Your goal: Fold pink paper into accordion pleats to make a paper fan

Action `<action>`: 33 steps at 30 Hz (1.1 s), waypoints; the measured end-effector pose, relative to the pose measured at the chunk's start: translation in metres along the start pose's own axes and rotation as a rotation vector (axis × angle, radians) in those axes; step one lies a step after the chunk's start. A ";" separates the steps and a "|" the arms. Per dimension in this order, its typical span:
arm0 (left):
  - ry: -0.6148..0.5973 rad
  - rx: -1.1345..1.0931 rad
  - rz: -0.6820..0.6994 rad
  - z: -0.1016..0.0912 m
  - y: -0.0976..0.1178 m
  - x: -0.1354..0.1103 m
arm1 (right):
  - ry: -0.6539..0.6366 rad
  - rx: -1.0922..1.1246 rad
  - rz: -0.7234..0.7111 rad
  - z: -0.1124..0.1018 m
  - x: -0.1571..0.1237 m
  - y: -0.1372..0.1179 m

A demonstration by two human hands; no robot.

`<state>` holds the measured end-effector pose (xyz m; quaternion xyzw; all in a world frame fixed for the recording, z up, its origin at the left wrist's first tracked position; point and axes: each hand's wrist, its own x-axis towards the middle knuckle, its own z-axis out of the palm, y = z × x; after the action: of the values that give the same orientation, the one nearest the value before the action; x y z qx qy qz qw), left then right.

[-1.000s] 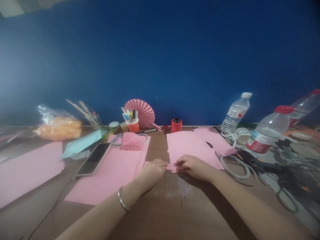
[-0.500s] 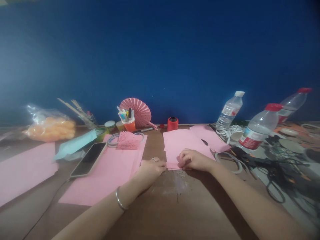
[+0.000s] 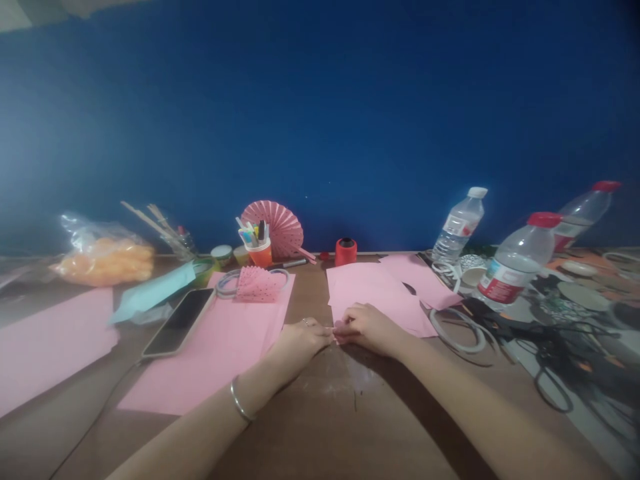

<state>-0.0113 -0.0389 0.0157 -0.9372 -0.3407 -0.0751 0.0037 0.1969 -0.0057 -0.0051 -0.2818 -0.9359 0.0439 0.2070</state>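
My left hand [image 3: 303, 341], with a ring and a silver bangle on that arm, rests low over the table, fingers closed. Close beside it, my right hand [image 3: 369, 328] has its fingers bent together. Between the fingertips of both hands shows a small bit of pink paper [image 3: 335, 335]; most of it is hidden by the fingers. Just beyond my right hand lie loose pink sheets [image 3: 367, 287], with a small dark object [image 3: 409, 288] on them. To the left of my left hand, more pink paper [image 3: 220, 353] lies flat.
A phone [image 3: 180, 323] and a pink pleated roll [image 3: 257, 285] lie on the left paper. Behind stand a pen cup [image 3: 260, 253], a round pink pleated fan [image 3: 280, 230] and a red container [image 3: 345, 252]. Bottles [image 3: 517, 260] and tangled cables [image 3: 550, 347] crowd the right side.
My right hand has moved left, right up against my left hand's fingertips. The pink strip once visible under the right fingers is now mostly covered. My left hand has hardly moved.
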 end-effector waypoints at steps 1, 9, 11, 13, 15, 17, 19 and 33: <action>-0.002 -0.014 0.004 0.000 -0.001 0.000 | -0.006 0.025 -0.010 0.000 0.000 0.002; 0.011 -0.042 -0.018 0.002 -0.001 -0.001 | -0.123 0.110 0.260 -0.019 -0.020 0.030; 0.017 -0.040 -0.020 0.003 -0.001 -0.001 | -0.140 0.150 0.343 -0.025 -0.027 0.035; 0.008 -0.030 -0.016 0.003 -0.001 -0.001 | -0.127 0.193 0.356 -0.028 -0.031 0.036; -0.002 -0.017 -0.015 0.004 0.000 0.000 | -0.093 0.220 0.292 -0.028 -0.031 0.033; -0.007 -0.001 -0.020 0.004 0.001 0.000 | -0.079 0.210 0.192 -0.025 -0.028 0.027; -0.005 0.019 -0.037 0.003 0.002 0.001 | -0.076 0.177 0.104 -0.022 -0.022 0.020; -0.007 0.004 -0.083 0.005 0.002 0.003 | -0.078 0.193 0.126 -0.012 -0.021 0.015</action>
<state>-0.0073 -0.0382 0.0114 -0.9226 -0.3792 -0.0715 0.0012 0.2248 -0.0051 -0.0047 -0.3168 -0.9151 0.1574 0.1935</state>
